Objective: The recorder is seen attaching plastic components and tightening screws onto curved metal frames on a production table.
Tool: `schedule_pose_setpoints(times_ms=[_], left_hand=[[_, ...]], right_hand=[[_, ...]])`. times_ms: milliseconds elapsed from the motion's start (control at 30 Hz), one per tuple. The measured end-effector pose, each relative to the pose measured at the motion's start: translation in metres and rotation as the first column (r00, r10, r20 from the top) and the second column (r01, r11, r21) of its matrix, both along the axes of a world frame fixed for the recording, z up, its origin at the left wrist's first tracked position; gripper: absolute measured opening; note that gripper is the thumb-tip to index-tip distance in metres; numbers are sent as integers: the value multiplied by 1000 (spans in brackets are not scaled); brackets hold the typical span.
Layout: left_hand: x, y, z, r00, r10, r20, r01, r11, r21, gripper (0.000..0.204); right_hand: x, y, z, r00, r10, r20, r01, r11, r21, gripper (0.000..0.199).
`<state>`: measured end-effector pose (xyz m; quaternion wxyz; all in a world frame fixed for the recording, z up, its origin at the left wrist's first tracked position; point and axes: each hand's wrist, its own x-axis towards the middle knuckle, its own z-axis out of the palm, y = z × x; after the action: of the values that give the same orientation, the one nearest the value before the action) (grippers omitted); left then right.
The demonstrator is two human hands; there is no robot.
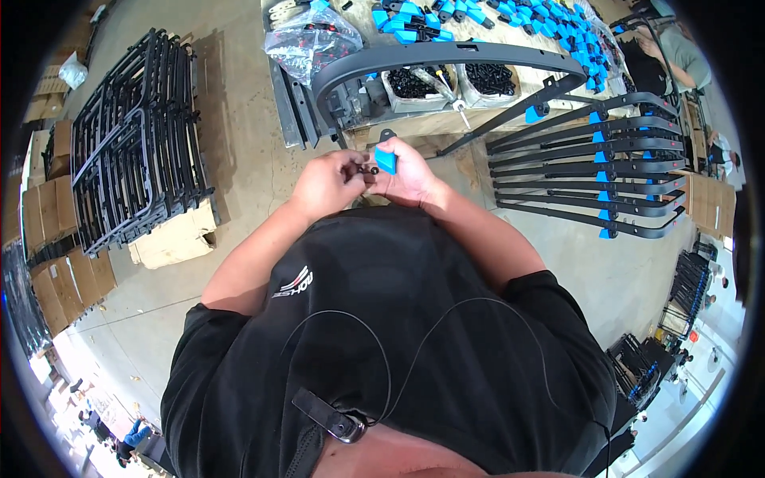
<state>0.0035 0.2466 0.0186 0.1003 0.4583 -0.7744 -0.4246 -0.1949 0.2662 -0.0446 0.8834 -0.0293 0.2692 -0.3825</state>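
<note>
In front of my chest, my right hand is closed on a blue and black plastic bracket, with the thumb pressed on its face. My left hand is curled close beside it, thumb and fingers drawn together. A few small dark fasteners show between the two hands, by the left fingertips and the right palm. Exactly which fingers grip them is too small to tell. Just beyond the hands, a bent black tubular frame arches over the front of the workbench.
Boxes of small black parts and a screwdriver are on the bench, with many blue brackets behind. A plastic bag lies at the bench's left. Black frames with blue brackets hang at right; stacked black frames stand left.
</note>
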Motion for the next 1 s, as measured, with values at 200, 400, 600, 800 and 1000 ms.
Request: schedule_pose_setpoints(times_ms=[200,400,600,800,1000], left_hand=[[30,-9,-56,658,683,-317,-498,710,498,20],[48,-26,-82,394,864,-312,-453,478,753,11],[39,-32,-76,364,875,-318,-361,448,818,6],[54,-41,-81,449,804,-391,-151,499,853,12],[53,-46,-83,437,837,-331,-89,406,910,17]], right_hand=[[13,-21,-11,381,262,-887,-552,834,10,48],[53,-40,-32,214,92,-973,-646,760,-70,60],[61,-45,-39,294,18,-956,-571,805,-160,55],[59,-42,-55,399,-34,-916,-459,857,-232,53],[55,-37,-42,600,14,-800,-336,912,-236,41]])
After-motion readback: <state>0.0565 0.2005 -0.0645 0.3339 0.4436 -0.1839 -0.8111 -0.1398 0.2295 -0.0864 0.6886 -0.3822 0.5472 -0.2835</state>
